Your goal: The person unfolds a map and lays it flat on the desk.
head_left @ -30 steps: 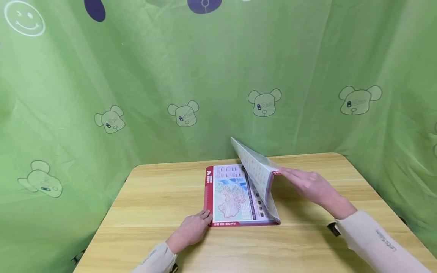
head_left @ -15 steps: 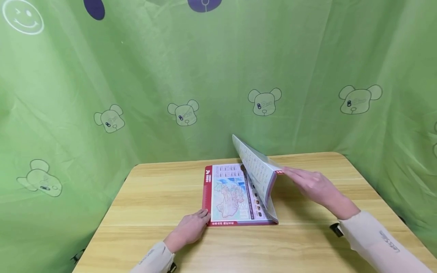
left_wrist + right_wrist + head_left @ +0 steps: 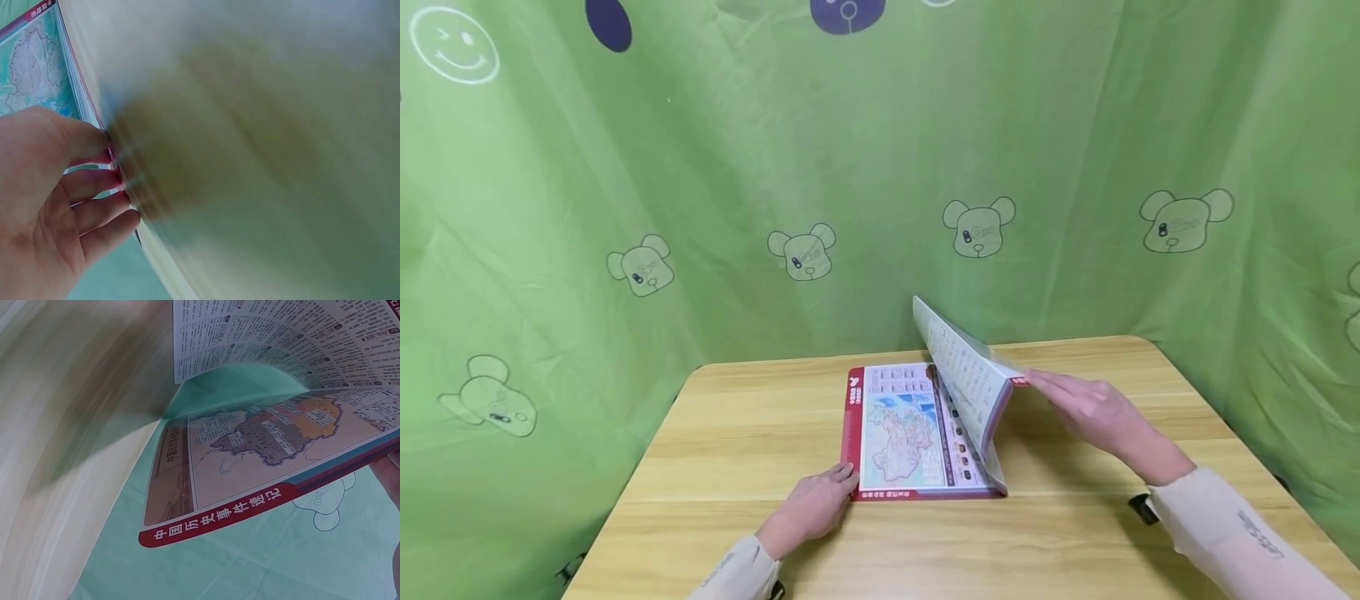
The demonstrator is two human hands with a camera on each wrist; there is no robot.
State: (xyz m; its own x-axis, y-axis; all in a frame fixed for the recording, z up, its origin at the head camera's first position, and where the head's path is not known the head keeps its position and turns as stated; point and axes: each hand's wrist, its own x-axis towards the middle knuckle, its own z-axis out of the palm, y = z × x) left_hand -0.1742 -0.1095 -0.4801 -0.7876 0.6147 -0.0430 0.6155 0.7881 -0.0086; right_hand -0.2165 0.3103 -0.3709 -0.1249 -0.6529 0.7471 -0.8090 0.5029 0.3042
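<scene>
A glossy folding map [image 3: 901,442] with red borders lies on the wooden table, its left panel flat. Its right part rises as a slanted panel [image 3: 958,367], covered in small print. My left hand [image 3: 812,508] rests at the lower left corner; in the left wrist view its fingertips [image 3: 119,199] lie along the red edge. My right hand [image 3: 1093,412] pinches the raised panel's near right edge. In the right wrist view, a panel with a coloured map [image 3: 275,437] and a red title strip [image 3: 219,515] hangs open beneath a text page [image 3: 262,337]; only part of the hand shows.
The light wooden table [image 3: 737,450] has rounded back corners. A green curtain [image 3: 880,167] printed with bear heads hangs behind it and at both sides, close to the table's back edge.
The map has slid slightly left along with my left hand. My right hand has drawn a little to the right, still pinching the raised panel, which stays slanted.
</scene>
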